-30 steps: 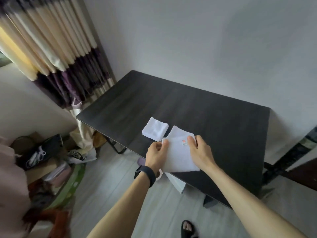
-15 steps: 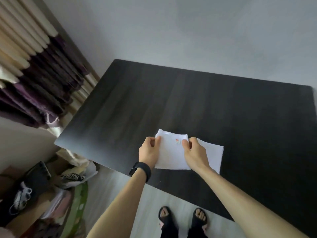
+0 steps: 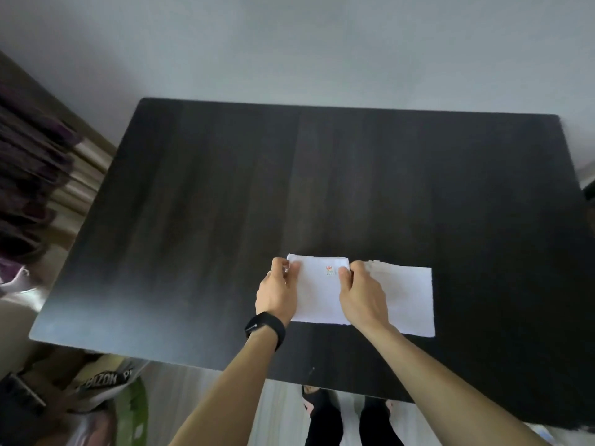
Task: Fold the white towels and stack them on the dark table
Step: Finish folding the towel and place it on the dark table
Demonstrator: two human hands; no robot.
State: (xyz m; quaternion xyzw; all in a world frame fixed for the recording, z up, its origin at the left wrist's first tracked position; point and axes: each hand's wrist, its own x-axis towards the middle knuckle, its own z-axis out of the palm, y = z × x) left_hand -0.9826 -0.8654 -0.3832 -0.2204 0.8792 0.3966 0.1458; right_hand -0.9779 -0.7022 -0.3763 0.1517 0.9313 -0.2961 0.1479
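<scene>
Towel [image 3: 318, 296]: white, flat on the tabletop [image 3: 225, 204], near the front edge, right of centre.
Layers: square upper layer at left; a lower white layer [image 3: 409, 300] sticks out to the right. One towel or two, cannot tell.
Tag [image 3: 328, 271]: small, orange mark, on the upper layer near its far edge.
Left hand [image 3: 277, 292]: pinches the far-left corner of the upper layer, thumb on top.
Right hand [image 3: 362, 296]: pinches the far-right corner, just beside the tag.
Wristband [image 3: 265, 328]: black, on the left wrist.
Surroundings: curtain [image 3: 29, 175] at left, pale wall [image 3: 289, 43] behind, feet [image 3: 322, 413] in dark sandals below the front edge.
</scene>
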